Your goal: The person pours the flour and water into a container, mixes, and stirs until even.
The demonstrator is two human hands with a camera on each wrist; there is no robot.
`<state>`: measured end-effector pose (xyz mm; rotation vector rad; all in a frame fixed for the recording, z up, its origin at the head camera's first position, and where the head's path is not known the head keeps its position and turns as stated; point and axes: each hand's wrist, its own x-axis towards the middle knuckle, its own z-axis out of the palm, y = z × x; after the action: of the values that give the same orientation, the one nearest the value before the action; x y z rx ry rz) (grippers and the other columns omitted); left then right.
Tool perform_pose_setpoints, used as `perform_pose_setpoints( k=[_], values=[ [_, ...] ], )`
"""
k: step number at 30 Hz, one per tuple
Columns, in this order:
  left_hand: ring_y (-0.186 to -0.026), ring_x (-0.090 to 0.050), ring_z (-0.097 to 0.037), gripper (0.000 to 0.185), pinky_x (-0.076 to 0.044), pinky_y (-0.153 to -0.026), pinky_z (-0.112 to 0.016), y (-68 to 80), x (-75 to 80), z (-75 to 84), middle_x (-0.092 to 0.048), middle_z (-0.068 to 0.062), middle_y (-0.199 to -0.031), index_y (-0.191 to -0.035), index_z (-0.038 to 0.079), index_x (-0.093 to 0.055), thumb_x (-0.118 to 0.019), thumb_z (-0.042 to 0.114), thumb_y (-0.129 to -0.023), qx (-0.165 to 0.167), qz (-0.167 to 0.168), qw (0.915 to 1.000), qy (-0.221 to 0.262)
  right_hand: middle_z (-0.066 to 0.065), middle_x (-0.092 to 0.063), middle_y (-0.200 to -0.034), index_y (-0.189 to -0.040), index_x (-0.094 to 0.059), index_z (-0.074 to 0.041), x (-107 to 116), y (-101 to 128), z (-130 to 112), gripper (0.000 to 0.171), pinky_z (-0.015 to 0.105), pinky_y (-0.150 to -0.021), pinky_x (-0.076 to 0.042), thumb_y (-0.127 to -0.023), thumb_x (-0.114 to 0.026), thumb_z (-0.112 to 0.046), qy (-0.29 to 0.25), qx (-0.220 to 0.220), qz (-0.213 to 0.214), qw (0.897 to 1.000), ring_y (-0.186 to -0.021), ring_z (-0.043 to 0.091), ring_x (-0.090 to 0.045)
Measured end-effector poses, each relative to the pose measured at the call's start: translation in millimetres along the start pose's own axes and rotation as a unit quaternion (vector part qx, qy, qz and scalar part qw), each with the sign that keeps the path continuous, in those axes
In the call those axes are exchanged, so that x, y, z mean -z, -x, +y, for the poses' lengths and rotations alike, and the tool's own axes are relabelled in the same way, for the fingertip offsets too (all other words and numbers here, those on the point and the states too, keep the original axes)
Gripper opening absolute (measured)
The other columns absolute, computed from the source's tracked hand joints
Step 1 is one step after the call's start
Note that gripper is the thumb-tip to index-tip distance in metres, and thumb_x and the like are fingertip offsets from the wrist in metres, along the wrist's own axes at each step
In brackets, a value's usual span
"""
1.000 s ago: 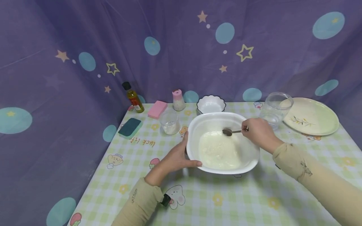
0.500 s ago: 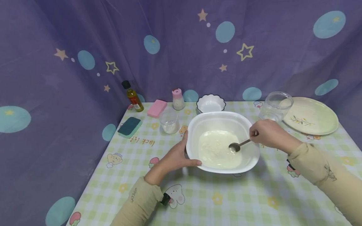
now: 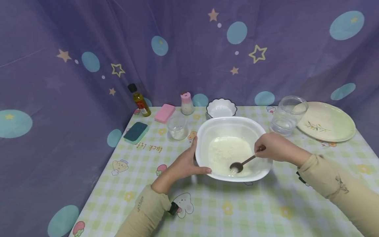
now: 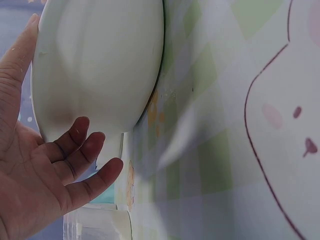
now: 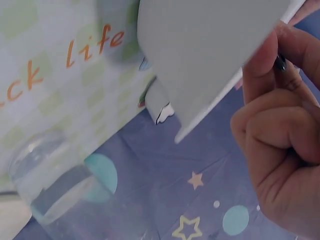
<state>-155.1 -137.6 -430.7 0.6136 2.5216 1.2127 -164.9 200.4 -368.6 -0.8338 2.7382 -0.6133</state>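
- Head view: the left hand (image 3: 184, 164) grasps the large white bowl (image 3: 203, 144) at its 8 o'clock side, thumb over the rim and fingers along the outer wall; the right hand (image 3: 273, 147) pinches the spoon (image 3: 237, 167) by its handle end, at the bowl's 3 o'clock side.
- The bowl is deep and glossy, a rounded oblong with a wide rim. Inside lies a creamy-white mixture (image 3: 220, 153), wet and shiny, with a lumpy patch toward 9 o'clock.
- The spoon is dark brown; its round head holds a little whitish liquid at the bowl's 6 o'clock, its handle slanting toward 2.
- From the bowl: scalloped white dish (image 3: 221, 110) just beside, between 11 and 12; tall clear cup (image 3: 287, 115) at 2; pale plate (image 3: 334, 121) beyond it; pink-topped shaker (image 3: 187, 104) between 10 and 11; small clear cup (image 3: 177, 126) between 9 and 10, with white contents.
- Left wrist view: the bowl's smooth, plain outer wall fills 11 o'clock, its base against the checked tablecloth (image 4: 215, 160); the hand is at 8, fingers bent toward the wall.
- Right wrist view: the bowl's wall, shadowed grey, is at 12 o'clock. The hand is at 3, a dark bit of spoon handle showing between its fingers.
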Motion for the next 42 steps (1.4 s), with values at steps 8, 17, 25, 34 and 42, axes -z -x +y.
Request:
perform_pose_setpoints(
  k=[8,17,25,34,42],
  values=[
    [-0.142,-0.026,-0.015,0.135,-0.027,-0.112,-0.042,0.5,0.9,1.3,-0.012,0.000,-0.162,-0.154,0.028,0.013,-0.085,0.056,-0.066,0.006,-0.002,1.0000,-0.004,-0.015,-0.060,-0.064,-0.067,-0.069,-0.019,-17.3,-10.6,-7.4,0.019,0.029,-0.061,-0.044,-0.082,-0.076,-0.008,-0.011,0.020,0.041,0.999,-0.060,0.005,-0.050],
    [-0.142,-0.026,-0.016,0.134,-0.028,-0.112,-0.043,0.9,1.2,1.0,-0.011,-0.001,-0.162,-0.154,0.028,0.014,-0.085,0.055,-0.068,-0.004,-0.002,1.0000,-0.002,-0.014,-0.059,-0.061,-0.065,-0.068,-0.019,-30.8,-25.9,-8.2,0.021,0.030,-0.062,-0.042,-0.082,-0.075,-0.007,-0.023,0.004,0.083,0.996,-0.059,0.008,-0.047],
    [-0.142,-0.022,-0.013,0.134,-0.026,-0.113,-0.040,1.3,0.4,0.3,-0.008,0.001,-0.162,-0.154,0.029,0.015,-0.084,0.055,-0.068,-0.001,-0.005,1.0000,0.001,-0.010,-0.060,-0.061,-0.067,-0.070,-0.015,-32.2,-38.5,-2.6,0.017,0.034,-0.062,-0.042,-0.082,-0.075,-0.008,0.003,-0.033,0.117,0.993,-0.060,0.010,-0.049],
    [-0.143,-0.022,-0.014,0.134,-0.026,-0.113,-0.041,1.9,0.8,1.4,-0.008,0.001,-0.162,-0.154,0.029,0.014,-0.085,0.055,-0.068,-0.004,-0.004,1.0000,0.003,-0.005,-0.063,-0.064,-0.066,-0.069,-0.015,-20.8,-37.5,6.5,0.017,0.035,-0.059,-0.043,-0.081,-0.074,-0.010,0.018,-0.077,0.137,0.987,-0.059,0.016,-0.053],
    [-0.143,-0.023,-0.014,0.133,-0.027,-0.112,-0.042,1.6,1.7,2.5,-0.009,0.000,-0.162,-0.154,0.029,0.014,-0.084,0.055,-0.068,-0.003,-0.005,1.0000,0.001,-0.003,-0.060,-0.065,-0.064,-0.062,-0.014,-7.5,-27.5,12.4,0.022,0.035,-0.057,-0.041,-0.082,-0.070,-0.004,0.041,-0.086,0.136,0.986,-0.057,0.016,-0.050]
  ],
)
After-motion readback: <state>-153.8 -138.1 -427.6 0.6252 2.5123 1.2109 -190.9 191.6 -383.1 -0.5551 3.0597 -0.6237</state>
